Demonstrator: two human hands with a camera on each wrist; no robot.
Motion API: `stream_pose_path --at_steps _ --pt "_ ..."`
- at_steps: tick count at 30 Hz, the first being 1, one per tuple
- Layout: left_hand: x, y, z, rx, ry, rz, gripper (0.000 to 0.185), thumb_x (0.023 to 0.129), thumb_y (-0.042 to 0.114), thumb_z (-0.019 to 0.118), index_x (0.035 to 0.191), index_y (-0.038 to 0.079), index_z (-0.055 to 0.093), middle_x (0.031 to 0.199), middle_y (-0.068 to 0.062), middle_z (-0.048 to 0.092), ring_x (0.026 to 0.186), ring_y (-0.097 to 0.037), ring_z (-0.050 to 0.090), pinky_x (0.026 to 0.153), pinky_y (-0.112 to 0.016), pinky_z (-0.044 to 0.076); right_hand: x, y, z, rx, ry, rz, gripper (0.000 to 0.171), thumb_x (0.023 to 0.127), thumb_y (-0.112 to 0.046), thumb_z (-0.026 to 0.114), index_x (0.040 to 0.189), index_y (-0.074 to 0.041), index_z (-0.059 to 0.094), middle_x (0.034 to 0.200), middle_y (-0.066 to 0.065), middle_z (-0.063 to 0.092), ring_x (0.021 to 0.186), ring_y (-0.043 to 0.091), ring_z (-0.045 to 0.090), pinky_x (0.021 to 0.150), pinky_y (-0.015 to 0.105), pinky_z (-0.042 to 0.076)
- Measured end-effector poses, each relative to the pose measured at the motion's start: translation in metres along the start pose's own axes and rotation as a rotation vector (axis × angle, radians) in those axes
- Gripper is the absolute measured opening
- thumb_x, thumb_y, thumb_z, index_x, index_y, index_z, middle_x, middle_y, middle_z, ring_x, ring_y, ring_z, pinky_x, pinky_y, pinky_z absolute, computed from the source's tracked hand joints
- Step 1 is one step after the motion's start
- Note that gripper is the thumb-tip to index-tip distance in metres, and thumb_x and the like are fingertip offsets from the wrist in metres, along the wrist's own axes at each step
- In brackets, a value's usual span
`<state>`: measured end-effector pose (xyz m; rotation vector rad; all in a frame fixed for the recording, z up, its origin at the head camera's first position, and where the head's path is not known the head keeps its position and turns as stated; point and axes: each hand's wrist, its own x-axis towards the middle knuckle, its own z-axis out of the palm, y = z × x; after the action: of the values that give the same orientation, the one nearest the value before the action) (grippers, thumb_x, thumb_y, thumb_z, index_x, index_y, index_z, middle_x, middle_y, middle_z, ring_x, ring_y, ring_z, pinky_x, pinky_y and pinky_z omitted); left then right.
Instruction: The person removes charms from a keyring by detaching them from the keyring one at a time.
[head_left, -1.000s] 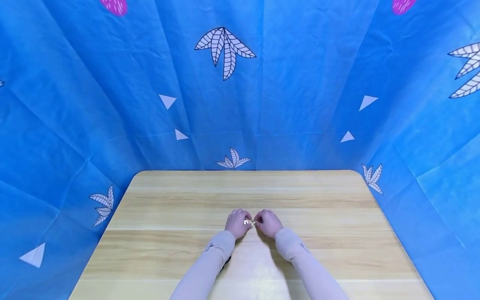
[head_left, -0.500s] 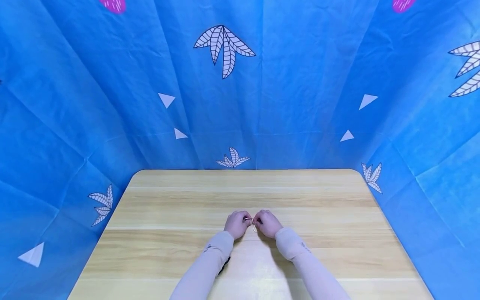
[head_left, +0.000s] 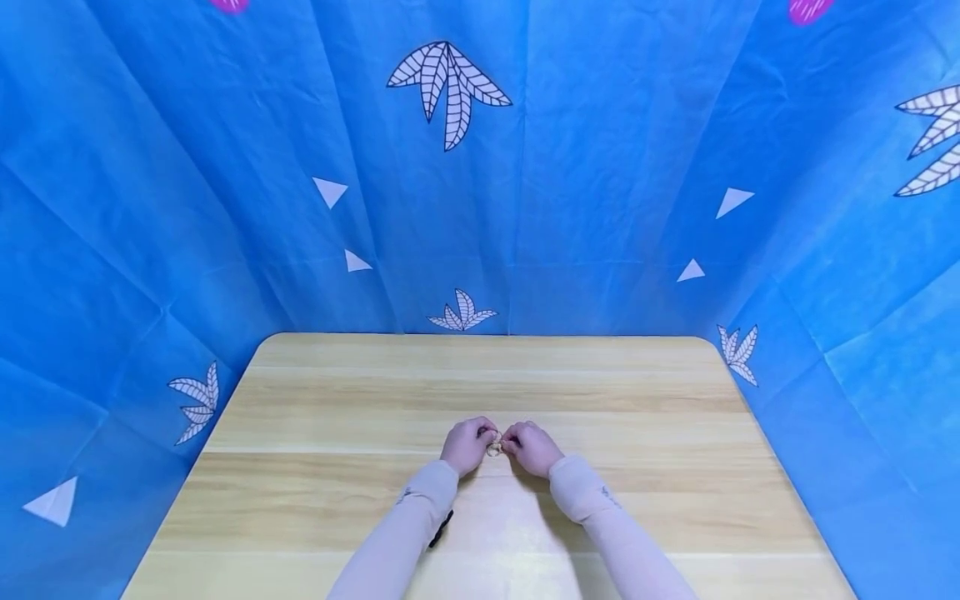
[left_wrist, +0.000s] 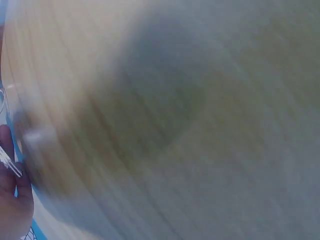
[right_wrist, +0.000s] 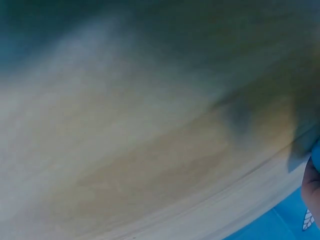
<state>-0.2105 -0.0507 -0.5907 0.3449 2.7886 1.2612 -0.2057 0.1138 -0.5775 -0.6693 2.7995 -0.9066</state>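
In the head view both hands meet knuckle to knuckle over the middle of the wooden table (head_left: 315, 417). My left hand (head_left: 467, 444) and my right hand (head_left: 533, 447) have curled fingers and together pinch a small pale ring-shaped thing (head_left: 494, 447) between them. It is too small to make out further. In the left wrist view a bit of the left hand (left_wrist: 11, 200) shows at the bottom left edge with a thin clear sliver against it. The right wrist view is blurred wood, with a bit of the right hand (right_wrist: 311, 189) at its right edge.
Blue cloth (head_left: 600, 167) printed with white leaves and triangles hangs behind and to both sides of the table. A small black thing (head_left: 441, 527) lies under my left forearm sleeve.
The hands have stayed together at the same spot. The small thing between them hung slightly lower half a second ago and now sits between the fingertips. The view has tilted slightly.
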Motion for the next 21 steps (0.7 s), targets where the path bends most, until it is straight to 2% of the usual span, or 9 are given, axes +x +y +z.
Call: stream_pose_path --at_steps 7,10,15,21 --pt "-0.002 0.002 -0.007 -0.113 -0.022 -0.012 0.011 0.090 0.012 0.056 0.092 0.008 0.066 0.074 0.002 0.063 0.067 -0.008 0.056 0.063 -0.020 0.048 -0.003 -0.010 -0.011 0.160 -0.025 0.067 0.011 0.090 -0.011 0.056 0.084 -0.004 0.062 0.065 -0.002 0.060 0.055 0.004 0.054 0.060 0.021 0.049" --pt "-0.006 0.008 -0.011 -0.142 -0.021 -0.006 0.012 0.090 0.012 0.056 0.092 0.007 0.066 0.075 0.000 0.064 0.067 -0.010 0.058 0.063 -0.020 0.049 -0.007 -0.013 -0.015 0.195 -0.005 0.077 0.010 0.090 -0.011 0.056 0.086 -0.003 0.062 0.070 0.000 0.061 0.059 0.006 0.056 0.060 0.021 0.050" --pt "-0.013 0.024 -0.021 -0.162 0.027 0.025 0.012 0.090 0.013 0.057 0.095 0.007 0.066 0.084 -0.001 0.067 0.075 -0.011 0.060 0.069 -0.020 0.051 -0.014 -0.019 -0.021 0.200 0.081 0.057 0.008 0.089 -0.010 0.058 0.087 -0.007 0.065 0.080 0.001 0.065 0.075 0.010 0.060 0.072 0.027 0.052" --pt "-0.023 0.046 -0.034 -0.189 0.079 0.044 0.016 0.089 0.014 0.058 0.098 0.004 0.066 0.086 -0.003 0.068 0.080 -0.013 0.063 0.073 -0.021 0.053 -0.025 -0.033 -0.033 0.330 0.141 0.083 0.011 0.089 -0.012 0.058 0.094 -0.006 0.065 0.086 0.004 0.068 0.077 0.010 0.060 0.068 0.020 0.051"
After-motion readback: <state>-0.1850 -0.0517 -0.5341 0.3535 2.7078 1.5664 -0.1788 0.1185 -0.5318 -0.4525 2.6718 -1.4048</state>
